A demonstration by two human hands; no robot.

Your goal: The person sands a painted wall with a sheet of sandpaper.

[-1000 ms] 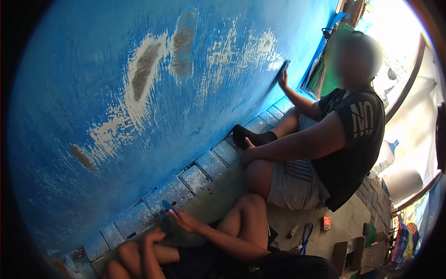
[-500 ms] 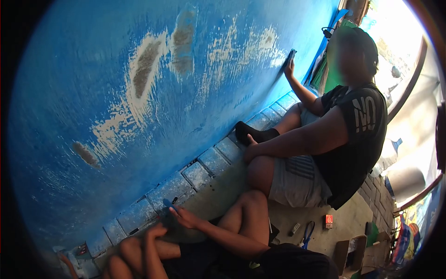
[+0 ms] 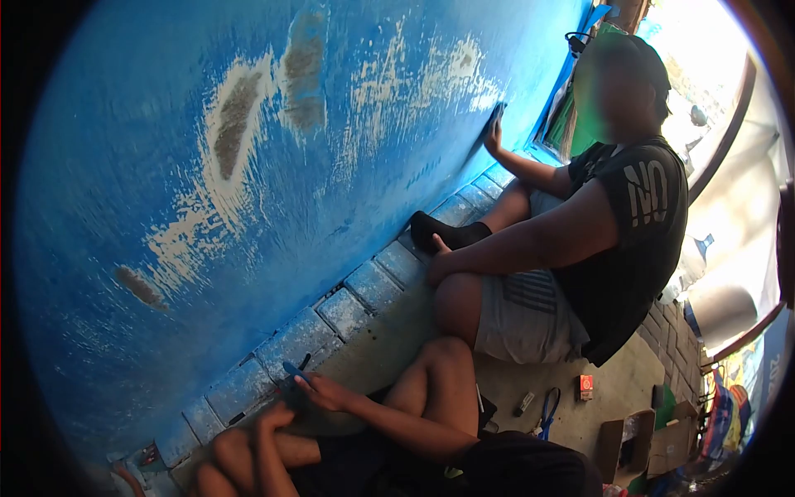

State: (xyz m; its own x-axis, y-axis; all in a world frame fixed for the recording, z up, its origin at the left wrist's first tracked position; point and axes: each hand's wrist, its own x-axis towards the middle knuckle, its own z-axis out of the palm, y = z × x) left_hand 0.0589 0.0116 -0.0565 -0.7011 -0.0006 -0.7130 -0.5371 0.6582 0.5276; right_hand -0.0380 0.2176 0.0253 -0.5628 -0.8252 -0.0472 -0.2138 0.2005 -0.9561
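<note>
Blue piece (image 3: 293, 371) — slightly lower now — in right hand (image 3: 325, 393)

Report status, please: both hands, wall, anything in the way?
Right hand holding blue object. Left hand near knee. Wall patchily worn. Person seated right, possible obstacle.

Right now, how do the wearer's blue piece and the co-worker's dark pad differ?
The blue piece is plainly blue; the dark pad looks nearly black.
The blue piece juts from the right hand; the dark pad sits under the co-worker's hand.
The blue piece shows low, before the floor blocks; the dark pad is up at the wall.
Both are hand-held.
</note>
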